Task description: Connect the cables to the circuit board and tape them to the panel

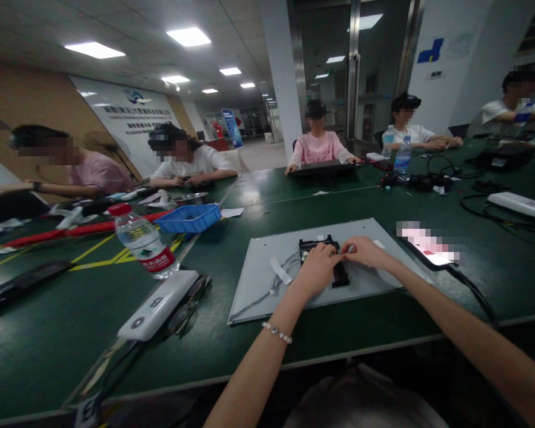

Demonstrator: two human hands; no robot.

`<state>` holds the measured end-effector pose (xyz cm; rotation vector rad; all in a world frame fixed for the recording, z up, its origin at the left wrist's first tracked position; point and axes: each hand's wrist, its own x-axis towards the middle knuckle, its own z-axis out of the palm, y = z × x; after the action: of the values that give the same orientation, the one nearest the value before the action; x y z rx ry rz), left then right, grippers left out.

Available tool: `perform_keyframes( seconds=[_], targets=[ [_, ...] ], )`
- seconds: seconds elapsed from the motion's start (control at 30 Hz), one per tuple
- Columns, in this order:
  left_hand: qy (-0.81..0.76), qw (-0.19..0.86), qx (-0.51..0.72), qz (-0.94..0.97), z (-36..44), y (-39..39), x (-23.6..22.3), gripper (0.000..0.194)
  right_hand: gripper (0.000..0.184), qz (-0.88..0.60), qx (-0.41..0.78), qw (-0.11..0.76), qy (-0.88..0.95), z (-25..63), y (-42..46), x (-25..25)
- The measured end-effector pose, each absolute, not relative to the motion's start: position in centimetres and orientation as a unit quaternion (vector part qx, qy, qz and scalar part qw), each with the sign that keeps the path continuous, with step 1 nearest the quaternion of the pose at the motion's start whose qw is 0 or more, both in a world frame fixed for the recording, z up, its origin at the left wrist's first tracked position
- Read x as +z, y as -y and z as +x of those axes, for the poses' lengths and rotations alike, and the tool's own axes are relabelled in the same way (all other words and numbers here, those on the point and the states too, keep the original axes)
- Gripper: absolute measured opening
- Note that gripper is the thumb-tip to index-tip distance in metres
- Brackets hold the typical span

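Observation:
A flat light-grey panel (370, 238) lies on the green table in front of me. On it sits a black plastic part (340, 275) with grey cables (255, 300) running from its left side. My left hand (317, 266), with a beaded bracelet on the wrist, rests over the black part, its fingers bent down and closed against it. My right hand (363, 252) meets it from the right, thumb and fingertips pinched close to the left fingertips. Whatever is between the right fingertips is too small to make out. A white label (280, 270) hangs on the cables.
Left of the panel are a white power bank (158, 306), eyeglasses (187, 309), a red-capped water bottle (145, 241) and a blue tray (189, 219). A lit phone (428, 245) with a cable lies at the right. Several people sit around the table, one opposite behind a black panel (323, 170).

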<state>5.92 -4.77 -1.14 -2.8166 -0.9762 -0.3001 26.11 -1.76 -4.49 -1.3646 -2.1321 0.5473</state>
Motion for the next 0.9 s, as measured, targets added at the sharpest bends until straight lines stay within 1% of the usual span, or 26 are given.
perform_keyframes(
  seconds=[0.13, 0.27, 0.33, 0.6, 0.77, 0.9],
  targets=[
    [0.324, 0.077, -0.106, -0.937, 5.9, 4.8, -1.2, 0.038, 0.010, -0.515, 0.207, 0.282, 0.782, 26.2, 1.9, -4.2],
    [0.326, 0.083, -0.104, -0.936, 6.0, 4.8, -1.3, 0.040, 0.011, -0.516, 0.276, 0.290, 0.757, 26.3, 2.0, -4.1],
    [0.326, 0.086, -0.103, -0.936, 6.0, 4.9, -1.2, 0.039, 0.010, -0.515, 0.286, 0.289, 0.754, 26.4, 1.9, -4.1],
    [0.332, 0.082, -0.093, -0.935, 6.1, 5.1, -0.8, 0.037, 0.013, -0.540, 0.227, 0.301, 0.752, 27.5, 1.3, -4.3],
    [0.336, 0.077, -0.108, -0.932, 6.0, 5.0, -0.6, 0.036, 0.016, -0.571, 0.208, 0.274, 0.745, 28.1, 1.0, -4.4],
    [0.367, 0.076, -0.133, -0.917, 5.4, 4.6, 0.2, 0.033, 0.020, -0.573, 0.169, 0.260, 0.758, 28.5, 0.7, -4.6]
  ],
)
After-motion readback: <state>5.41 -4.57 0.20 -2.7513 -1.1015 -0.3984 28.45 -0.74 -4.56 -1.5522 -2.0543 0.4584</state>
